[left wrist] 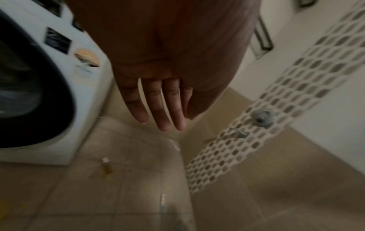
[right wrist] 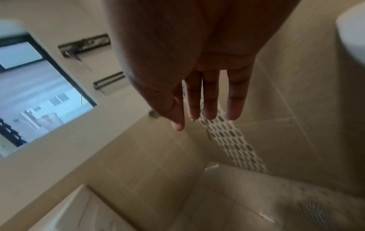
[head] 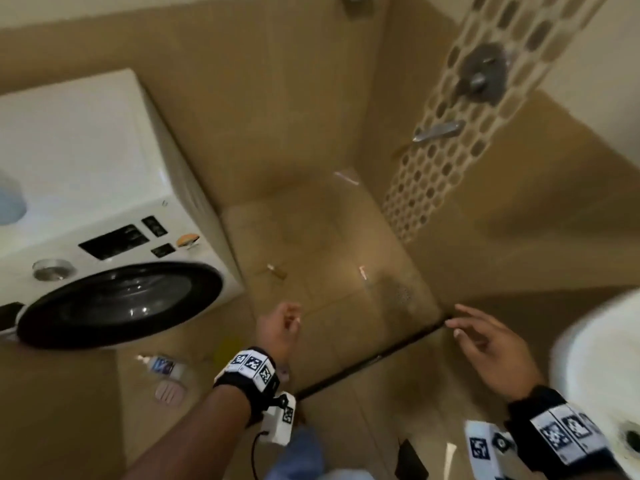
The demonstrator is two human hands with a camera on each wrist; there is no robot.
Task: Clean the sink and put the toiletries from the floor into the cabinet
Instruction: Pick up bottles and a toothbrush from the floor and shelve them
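Toiletries lie on the tan floor: a white bottle with a blue label (head: 162,366), a pink soap dish (head: 169,392), a blurred yellow item (head: 227,348) and a small amber bottle (head: 277,270) (left wrist: 106,166) beside the washing machine. My left hand (head: 280,329) (left wrist: 158,107) hangs empty above the floor with fingers straight. My right hand (head: 485,344) (right wrist: 205,100) is also empty with fingers spread, left of the white sink (head: 595,358), whose drain (head: 631,436) shows at the lower right.
A white front-loading washing machine (head: 104,202) fills the left side. The shower corner has a tap (head: 438,130), a mixer (head: 481,76) on a patterned tile strip, a floor drain (right wrist: 314,211) and a dark threshold strip (head: 374,358). A window (right wrist: 37,96) shows in the right wrist view.
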